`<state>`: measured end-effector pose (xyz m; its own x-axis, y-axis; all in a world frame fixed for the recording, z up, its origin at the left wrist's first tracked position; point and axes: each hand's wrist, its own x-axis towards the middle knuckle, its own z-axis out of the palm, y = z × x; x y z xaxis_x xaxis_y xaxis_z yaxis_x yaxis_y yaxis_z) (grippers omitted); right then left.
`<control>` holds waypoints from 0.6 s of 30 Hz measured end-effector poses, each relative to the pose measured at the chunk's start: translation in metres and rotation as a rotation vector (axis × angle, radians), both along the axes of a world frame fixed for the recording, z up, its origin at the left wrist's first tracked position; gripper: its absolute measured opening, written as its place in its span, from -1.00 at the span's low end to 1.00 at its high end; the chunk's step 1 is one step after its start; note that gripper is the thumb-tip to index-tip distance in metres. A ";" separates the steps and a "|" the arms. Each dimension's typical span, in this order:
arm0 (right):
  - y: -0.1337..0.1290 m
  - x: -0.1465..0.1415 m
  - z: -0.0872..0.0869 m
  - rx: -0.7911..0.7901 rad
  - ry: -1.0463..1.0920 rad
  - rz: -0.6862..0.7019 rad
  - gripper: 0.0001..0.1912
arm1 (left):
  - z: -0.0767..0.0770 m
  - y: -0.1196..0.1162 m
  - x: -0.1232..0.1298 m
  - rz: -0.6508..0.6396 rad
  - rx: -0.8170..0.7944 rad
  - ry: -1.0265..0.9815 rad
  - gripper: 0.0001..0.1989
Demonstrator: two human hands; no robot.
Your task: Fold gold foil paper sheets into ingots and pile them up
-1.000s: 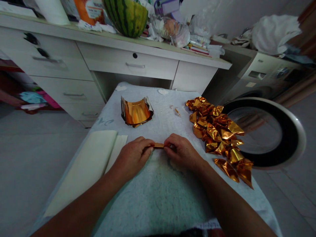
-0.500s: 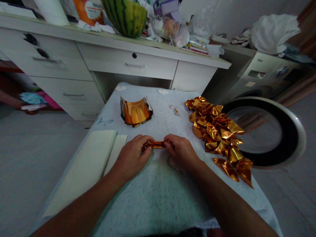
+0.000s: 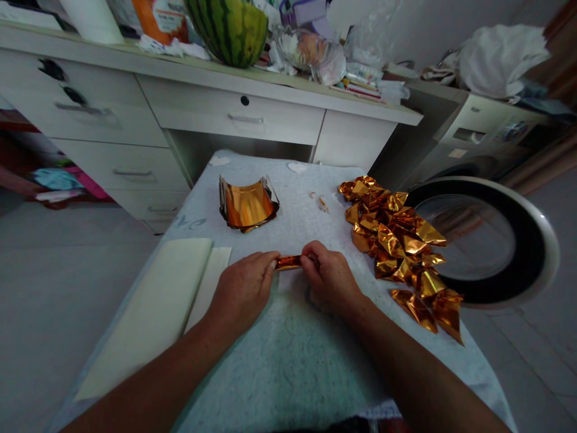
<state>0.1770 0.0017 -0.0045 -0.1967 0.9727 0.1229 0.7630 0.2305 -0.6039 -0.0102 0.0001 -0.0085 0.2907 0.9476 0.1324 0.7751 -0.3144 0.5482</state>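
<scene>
Pinching one narrow strip of copper-gold foil (image 3: 288,262) at its two ends, the two hands meet over the middle of the tabletop (image 3: 288,367): the left hand (image 3: 243,285) grips one end between thumb and fingers, the right hand (image 3: 331,276) the other. Beyond the left hand stands one curved stack of foil sheets (image 3: 247,207); how many sheets it holds cannot be told. To the right lies one heap of folded foil pieces (image 3: 392,234), more than a dozen, overlapping too much for an exact count. Two small scraps (image 3: 323,204) lie between stack and heap. At the left are two pale paper panels (image 3: 148,307), one broad and one narrow, side by side.

A light blue-grey cloth covers the tabletop. Behind it runs one white cabinet (image 3: 270,120) with drawers, bearing one cut watermelon (image 3: 229,30) among crowded household goods. To the right stands one washing machine (image 3: 473,129), its round door (image 3: 541,240) swung open above a pale floor (image 3: 81,258).
</scene>
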 end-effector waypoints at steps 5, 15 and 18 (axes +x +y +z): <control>-0.001 -0.001 -0.002 0.007 0.027 0.014 -0.90 | -0.002 -0.002 0.001 -0.003 0.017 0.029 -0.63; -0.001 -0.003 -0.004 0.032 0.043 0.057 -0.92 | -0.001 -0.001 0.002 0.024 0.012 0.063 -0.64; -0.003 -0.003 -0.003 0.039 0.060 0.045 -0.91 | -0.003 -0.001 0.001 0.009 0.045 0.035 -0.65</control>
<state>0.1740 -0.0008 -0.0072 -0.2315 0.9573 0.1729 0.7142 0.2879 -0.6380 -0.0096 -0.0007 -0.0114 0.2877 0.9434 0.1647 0.7962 -0.3312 0.5063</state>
